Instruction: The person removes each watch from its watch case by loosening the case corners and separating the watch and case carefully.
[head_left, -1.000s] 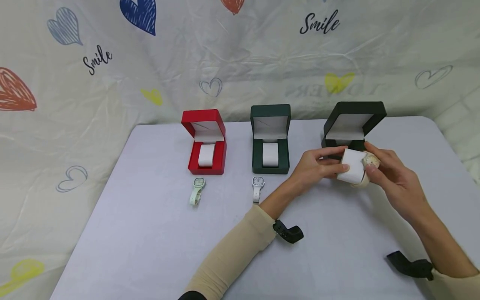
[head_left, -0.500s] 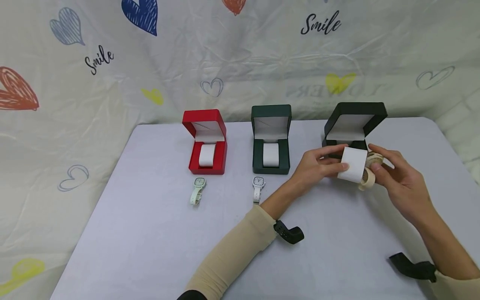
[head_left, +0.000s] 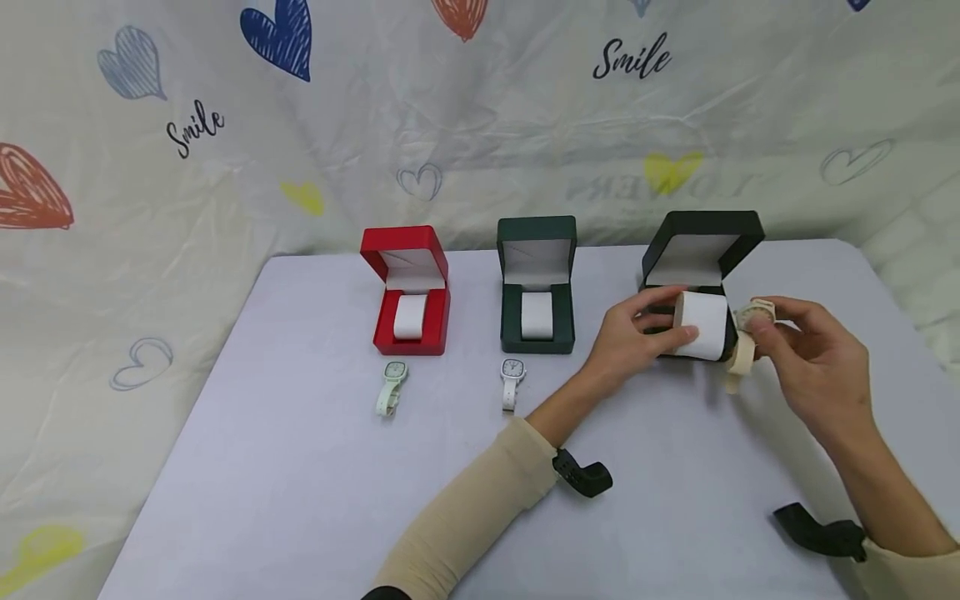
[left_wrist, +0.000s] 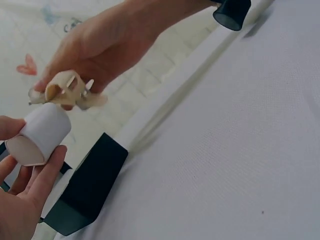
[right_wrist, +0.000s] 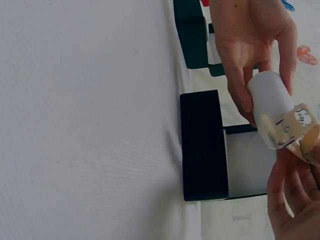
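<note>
While the left hand (head_left: 633,337) clamps the white pillow roll (head_left: 702,326) sideways above the counter (head_left: 300,467), the right hand (head_left: 806,362) pinches the beige watch (head_left: 750,329) just off the roll's right end.

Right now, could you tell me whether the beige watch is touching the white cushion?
Cannot tell: every view shows the beige watch right against the white cushion, with neither contact nor gap plain.

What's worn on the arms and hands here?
Both hands are bare: the left hand and the right hand show no gloves or rings. Each forearm has a beige long sleeve pushed back from the wrist. A black camera mount sits at the left wrist, another at the right.
</note>
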